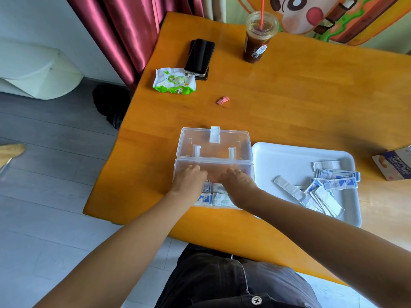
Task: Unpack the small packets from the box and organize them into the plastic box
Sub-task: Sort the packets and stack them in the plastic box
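A clear plastic box (250, 172) stands open near the table's front edge, its lid (213, 143) tipped back. Both hands reach inside it. My left hand (189, 178) lies over the left part, fingers pointing forward and slightly bent. My right hand (236, 181) covers the right part in the same way. Between and under the hands lie several small white and blue packets (214, 195), side by side. More such packets (329, 187) lie loose in a white tray (287, 158) to the right. The cardboard box (393, 165) sits at the right edge.
On the orange table (289, 103) farther back lie two stacked phones (200, 56), a green and white wipes pack (173, 82), a small red wrapper (222, 100) and an iced drink cup with a red straw (258, 38). A maroon curtain (133, 30) hangs at the back left.
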`<state>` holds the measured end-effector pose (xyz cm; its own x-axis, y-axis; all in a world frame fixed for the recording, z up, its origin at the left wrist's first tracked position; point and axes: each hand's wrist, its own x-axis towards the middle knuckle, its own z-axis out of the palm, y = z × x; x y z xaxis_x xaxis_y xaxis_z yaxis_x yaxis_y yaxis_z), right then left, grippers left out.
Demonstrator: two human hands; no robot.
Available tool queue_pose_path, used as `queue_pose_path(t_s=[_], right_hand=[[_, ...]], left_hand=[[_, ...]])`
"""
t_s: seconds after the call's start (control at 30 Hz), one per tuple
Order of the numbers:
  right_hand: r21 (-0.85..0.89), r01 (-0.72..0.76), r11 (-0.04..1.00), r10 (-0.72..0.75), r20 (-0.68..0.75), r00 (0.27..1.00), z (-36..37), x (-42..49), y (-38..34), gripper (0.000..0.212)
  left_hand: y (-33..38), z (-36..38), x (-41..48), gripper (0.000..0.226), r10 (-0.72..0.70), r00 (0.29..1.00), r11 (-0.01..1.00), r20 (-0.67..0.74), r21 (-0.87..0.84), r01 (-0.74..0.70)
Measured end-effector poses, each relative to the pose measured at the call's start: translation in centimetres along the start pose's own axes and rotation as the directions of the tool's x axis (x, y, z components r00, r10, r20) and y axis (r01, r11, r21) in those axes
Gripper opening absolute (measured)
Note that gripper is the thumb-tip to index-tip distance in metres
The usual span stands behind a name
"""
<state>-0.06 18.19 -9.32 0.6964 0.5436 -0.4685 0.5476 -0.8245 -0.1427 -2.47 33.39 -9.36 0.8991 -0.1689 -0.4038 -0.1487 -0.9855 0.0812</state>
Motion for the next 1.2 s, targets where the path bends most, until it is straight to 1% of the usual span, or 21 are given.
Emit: queue_pose_path(t_s=[0.13, 0.3, 0.47, 0.53, 0.6, 0.67, 0.7, 0.73, 0.77, 0.8, 0.87, 0.9, 0.97, 1.03, 1.07, 1.1, 1.17, 1.2], right_hand=[[0.005, -0.027, 1.000, 0.027, -0.011, 1.000, 0.1, 0.1, 0.0, 0.040], [0.006, -0.034, 0.999, 0.034, 0.026, 0.999, -0.1, 0.1, -0.1, 0.034], [0.010, -0.027, 1.000, 0.027, 0.008, 1.000, -0.2, 0.0, -0.1, 0.028], [0.059, 0.005, 0.998, -0.003, -0.033, 0.999, -0.7, -0.3, 0.1, 0.025], [0.159, 0.069, 0.985, -0.052, -0.105, 0.993, -1.8, -0.7, 0.7, 0.021], [0.294, 0.174, 0.940, -0.115, -0.208, 0.971, -3.4, -1.4, 1.9, 0.013], [0.371, 0.236, 0.898, -0.141, -0.265, 0.954, -4.1, -1.8, 2.6, 0.010], [0.439, 0.283, 0.853, -0.150, -0.312, 0.938, -4.8, -2.3, 3.8, 0.008], [0.487, 0.307, 0.818, -0.136, -0.354, 0.925, -5.4, -3.0, 5.1, 0.008], [0.513, 0.308, 0.801, -0.106, -0.385, 0.917, -5.7, -3.5, 6.5, 0.009], [0.538, 0.257, 0.803, 0.006, -0.439, 0.899, -5.9, -4.8, 9.8, 0.010], [0.547, 0.192, 0.815, 0.093, -0.450, 0.888, -5.6, -5.4, 11.7, 0.013], [0.561, -0.003, 0.828, 0.284, -0.414, 0.865, -4.4, -6.4, 15.4, 0.015], [0.518, -0.253, 0.817, 0.445, -0.289, 0.848, -2.5, -8.4, 19.8, 0.014], [0.459, -0.350, 0.817, 0.488, -0.225, 0.843, -1.4, -9.5, 21.7, 0.019], [0.386, -0.417, 0.823, 0.508, -0.173, 0.844, -0.3, -10.6, 23.3, 0.026], [0.248, -0.479, 0.842, 0.518, -0.126, 0.846, 1.2, -12.2, 24.9, 0.038], [0.186, -0.482, 0.856, 0.508, -0.132, 0.851, 1.6, -12.4, 25.0, 0.042]], left_hand=[[0.2, 0.2, 0.0, 0.028, -0.017, 1.000, 0.999, -0.014, -0.028, 0.016], [0.1, 0.3, -0.2, 0.023, -0.033, 0.999, 0.996, -0.014, -0.080, 0.032], [0.0, 0.3, -0.1, 0.023, -0.024, 0.999, 0.994, 0.033, -0.107, 0.028], [0.1, -0.2, -0.2, 0.023, -0.038, 0.999, 0.992, 0.037, -0.123, 0.042], [0.5, -1.2, -0.6, 0.020, -0.065, 0.997, 0.993, -0.037, -0.106, 0.061], [1.0, -2.5, -1.2, 0.011, -0.080, 0.970, 0.991, -0.228, -0.119, 0.054], [1.2, -3.0, -1.4, 0.007, -0.078, 0.940, 0.986, -0.333, -0.164, 0.023], [1.7, -3.4, -1.5, 0.006, -0.063, 0.900, 0.974, -0.432, -0.223, -0.039], [2.5, -3.8, -1.4, 0.008, -0.033, 0.867, 0.958, -0.497, -0.263, -0.115], [3.3, -4.3, -1.1, 0.009, 0.007, 0.860, 0.939, -0.510, -0.293, -0.181], [5.8, -5.4, -0.1, 0.013, 0.087, 0.861, 0.901, -0.502, -0.329, -0.283], [7.4, -5.8, 0.5, 0.015, 0.107, 0.859, 0.882, -0.500, -0.351, -0.315], [10.4, -6.4, 1.7, 0.017, 0.122, 0.892, 0.855, -0.436, -0.410, -0.317], [13.9, -6.1, 3.1, 0.018, 0.187, 0.938, 0.838, -0.292, -0.451, -0.307], [15.6, -5.7, 3.9, 0.019, 0.234, 0.953, 0.841, -0.192, -0.451, -0.298], [17.1, -5.3, 4.5, 0.021, 0.281, 0.955, 0.848, -0.094, -0.441, -0.293], [19.5, -4.3, 5.6, 0.027, 0.334, 0.942, 0.865, 0.029, -0.406, -0.294], [20.2, -3.8, 6.0, 0.029, 0.333, 0.941, 0.876, 0.055, -0.387, -0.287]])
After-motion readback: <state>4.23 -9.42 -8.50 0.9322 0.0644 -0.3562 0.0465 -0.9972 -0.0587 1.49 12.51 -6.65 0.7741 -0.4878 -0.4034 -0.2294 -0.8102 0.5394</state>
